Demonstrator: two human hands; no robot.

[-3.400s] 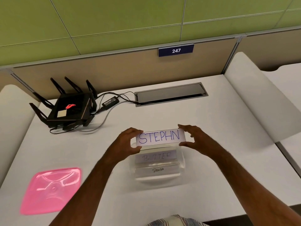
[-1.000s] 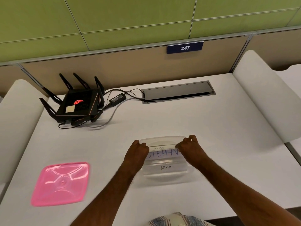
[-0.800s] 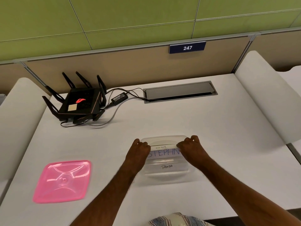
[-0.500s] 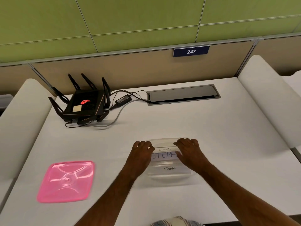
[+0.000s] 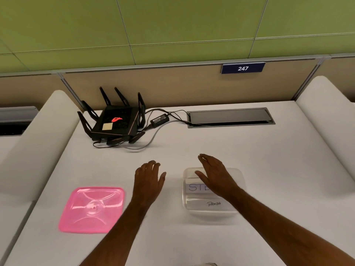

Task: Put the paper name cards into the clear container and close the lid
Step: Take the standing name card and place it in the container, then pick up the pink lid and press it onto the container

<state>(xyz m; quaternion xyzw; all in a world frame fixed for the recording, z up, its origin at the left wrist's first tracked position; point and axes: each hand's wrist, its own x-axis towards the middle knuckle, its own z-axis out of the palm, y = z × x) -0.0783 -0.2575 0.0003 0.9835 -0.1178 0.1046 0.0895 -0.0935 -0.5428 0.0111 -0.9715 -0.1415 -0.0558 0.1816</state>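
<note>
Hands both open and empty, left hand (image 5: 148, 179) flat above the table (image 5: 269, 160), right hand (image 5: 215, 173) spread over clear container (image 5: 192, 206), name cards (image 5: 196, 187) inside, pink lid (image 5: 92, 209) lying left, apart.

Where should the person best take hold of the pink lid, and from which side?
Probably the right edge of the pink lid, reached by the open left hand beside it. It lies flat on the desk, so only its thin rim offers a pinch.
</note>
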